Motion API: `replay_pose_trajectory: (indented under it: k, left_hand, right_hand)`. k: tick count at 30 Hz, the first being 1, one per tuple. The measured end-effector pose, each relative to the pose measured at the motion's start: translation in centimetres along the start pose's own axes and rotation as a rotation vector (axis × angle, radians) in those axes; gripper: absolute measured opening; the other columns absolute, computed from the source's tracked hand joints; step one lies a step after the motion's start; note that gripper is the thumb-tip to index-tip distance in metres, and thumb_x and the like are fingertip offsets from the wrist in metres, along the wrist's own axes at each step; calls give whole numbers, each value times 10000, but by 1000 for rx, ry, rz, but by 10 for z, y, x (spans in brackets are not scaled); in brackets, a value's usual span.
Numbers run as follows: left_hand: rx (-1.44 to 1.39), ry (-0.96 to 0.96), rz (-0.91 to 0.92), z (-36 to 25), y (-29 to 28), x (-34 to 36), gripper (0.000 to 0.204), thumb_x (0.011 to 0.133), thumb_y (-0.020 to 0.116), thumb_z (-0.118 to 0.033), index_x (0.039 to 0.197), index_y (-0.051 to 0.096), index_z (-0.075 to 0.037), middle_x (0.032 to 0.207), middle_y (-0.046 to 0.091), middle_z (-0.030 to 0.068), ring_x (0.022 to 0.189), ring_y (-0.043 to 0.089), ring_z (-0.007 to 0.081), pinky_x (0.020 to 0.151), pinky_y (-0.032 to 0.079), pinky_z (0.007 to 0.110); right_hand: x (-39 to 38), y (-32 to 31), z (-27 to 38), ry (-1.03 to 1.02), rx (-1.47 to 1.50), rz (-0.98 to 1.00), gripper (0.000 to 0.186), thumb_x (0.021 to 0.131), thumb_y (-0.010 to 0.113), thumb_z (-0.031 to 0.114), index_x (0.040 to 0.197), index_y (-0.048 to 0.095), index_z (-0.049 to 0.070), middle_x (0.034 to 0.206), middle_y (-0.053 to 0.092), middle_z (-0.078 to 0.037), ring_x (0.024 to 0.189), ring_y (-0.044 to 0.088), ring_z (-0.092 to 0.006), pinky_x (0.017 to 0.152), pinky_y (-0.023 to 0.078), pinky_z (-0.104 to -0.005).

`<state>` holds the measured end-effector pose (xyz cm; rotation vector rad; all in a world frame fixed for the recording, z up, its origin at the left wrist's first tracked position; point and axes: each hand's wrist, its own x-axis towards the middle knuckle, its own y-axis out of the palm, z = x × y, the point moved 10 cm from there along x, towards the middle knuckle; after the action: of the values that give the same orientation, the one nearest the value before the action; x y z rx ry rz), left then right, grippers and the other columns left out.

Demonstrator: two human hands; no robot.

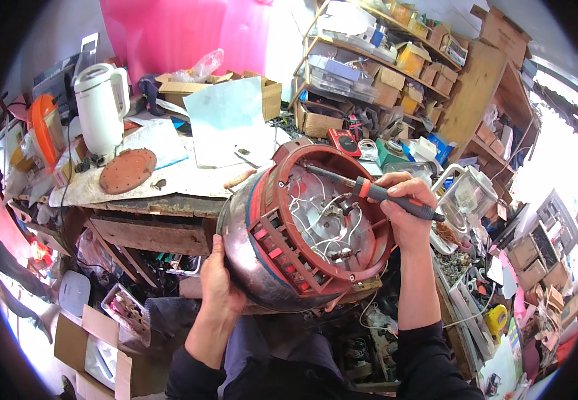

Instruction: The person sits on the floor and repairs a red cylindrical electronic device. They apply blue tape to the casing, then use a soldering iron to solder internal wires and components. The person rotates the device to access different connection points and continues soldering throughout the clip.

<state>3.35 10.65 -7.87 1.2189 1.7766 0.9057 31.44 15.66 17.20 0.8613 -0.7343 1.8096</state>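
Observation:
My left hand grips the side of a round steel appliance that lies tilted with its underside up. A red-brown plastic base ring frames a metal plate with white wires and small fittings, and has a slotted vent block. My right hand is closed on a long screwdriver with a black and red handle, its shaft reaching left to the upper inner rim of the ring.
A worktable holds a round red-brown cover, paper sheets and a white kettle-like jug. Cluttered shelves rise behind. A glass jug and assorted clutter sit at right; an open carton stands lower left.

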Motion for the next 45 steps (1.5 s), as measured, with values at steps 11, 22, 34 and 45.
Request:
replay_pose_trajectory:
  k: [11,22,34,45]
  left_hand:
    - [336,161,105,-146,42,-38,382,1110,491,-303,1218,654,25,1155,729,124,994,715,226,911,582,389]
    - [714,239,40,-245,52,-56,370,1085,548,-324,1222,651,4,1082,741,103,897,725,184,798,610,353]
    - [779,267,10,-247,68,-55,317,1088,549,-295,1152,681,-14,1013,750,84,826,724,162,738,616,316]
    - [828,236,41,-244,69,-55,289,1089,551,-261,1146,675,-5,1032,741,76,855,716,143,750,613,306]
  right_hand:
    - [-23,11,2,-116,260,-200,259,789,809,-13,998,665,35,1120,682,-220,1011,687,-272,893,595,-420]
    - [-33,46,-3,-87,348,-121,237,808,788,-40,997,659,19,1122,679,-227,925,713,-258,773,631,-376]
    - [-45,39,-15,-57,303,-140,245,791,794,-34,995,671,18,1124,688,-218,1006,688,-256,891,596,-428]
    - [-39,39,-12,-81,225,-137,262,768,803,-32,986,673,34,1105,698,-215,1015,681,-274,906,575,-435]
